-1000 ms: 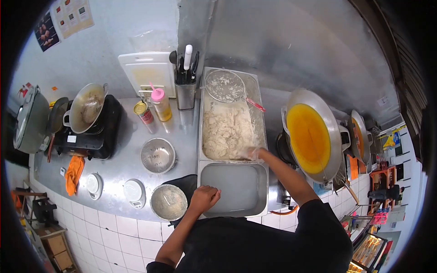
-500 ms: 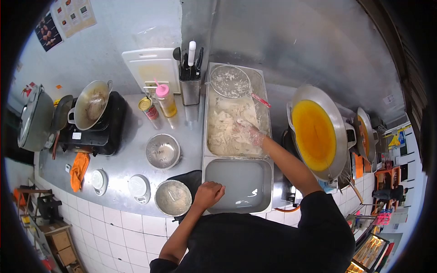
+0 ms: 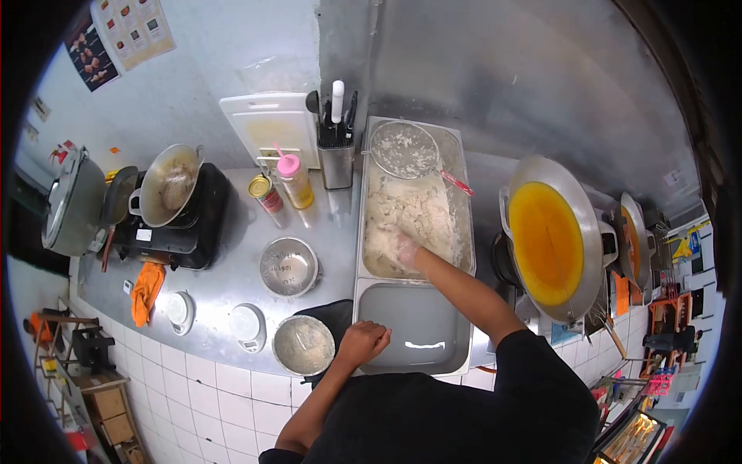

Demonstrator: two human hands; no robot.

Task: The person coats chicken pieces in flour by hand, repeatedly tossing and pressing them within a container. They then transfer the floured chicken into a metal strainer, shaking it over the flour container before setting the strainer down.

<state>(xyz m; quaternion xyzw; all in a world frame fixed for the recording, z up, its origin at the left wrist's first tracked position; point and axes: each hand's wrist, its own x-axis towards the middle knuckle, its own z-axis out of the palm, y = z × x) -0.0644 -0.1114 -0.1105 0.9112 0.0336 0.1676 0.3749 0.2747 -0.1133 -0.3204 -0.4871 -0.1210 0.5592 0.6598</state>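
My right hand (image 3: 398,247), coated in white flour, is down in the floury mixture (image 3: 417,207) at the near left of a deep metal tray (image 3: 468,209). Its fingers are partly buried, so their grip is hidden. A mesh strainer (image 3: 404,149) with a red handle rests across that tray's far end, dusted with lumps. My left hand (image 3: 365,342) is curled into a loose fist above the left edge of a second tray (image 3: 467,332), which holds greyish liquid. Nothing shows in that fist. Beside it stands a metal bowl (image 3: 304,346) with pale floury contents.
A large wok (image 3: 607,247) of orange-yellow oil stands to the right. Leftward are an empty metal bowl (image 3: 289,267), two white scales (image 3: 247,326), a pink-capped bottle (image 3: 292,179), a can (image 3: 265,193), a knife block (image 3: 337,166) and a black stove (image 3: 205,240) with a pan.
My right hand has moved toward me and to the left within the floury mixture. The left hand stays curled near the bowl. The whole view has shifted slightly.
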